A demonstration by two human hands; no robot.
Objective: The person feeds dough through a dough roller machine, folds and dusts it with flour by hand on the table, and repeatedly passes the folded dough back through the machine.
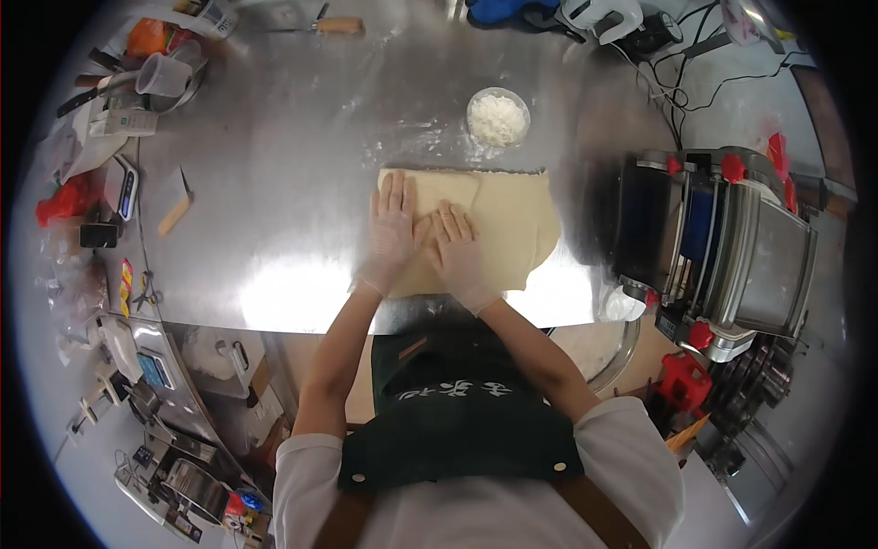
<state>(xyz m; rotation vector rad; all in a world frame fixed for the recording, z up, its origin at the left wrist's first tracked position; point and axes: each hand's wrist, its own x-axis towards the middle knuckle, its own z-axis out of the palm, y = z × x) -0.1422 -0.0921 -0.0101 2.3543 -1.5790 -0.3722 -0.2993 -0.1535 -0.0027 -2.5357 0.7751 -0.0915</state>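
Note:
A pale yellow sheet of dough [512,229] lies on the steel table, with its left part folded over in a layer. My left hand [393,224], in a clear plastic glove, rests flat on the left side of the dough, fingers stretched toward the far edge. Beside it my right hand [455,247], gloved too, lies flat on the middle of the sheet with fingers extended. Neither hand holds anything. Beyond the dough stands a round clear tub of white flour [498,119], with flour dusted on the metal near it.
A dough sheeter [713,242] with red knobs stands at the right. On the left lie a wooden-handled scraper [176,206], scissors [144,291] and a digital scale [126,188]. Plastic tubs [165,73] crowd the far left corner. Another wooden-handled tool [338,26] lies at the back.

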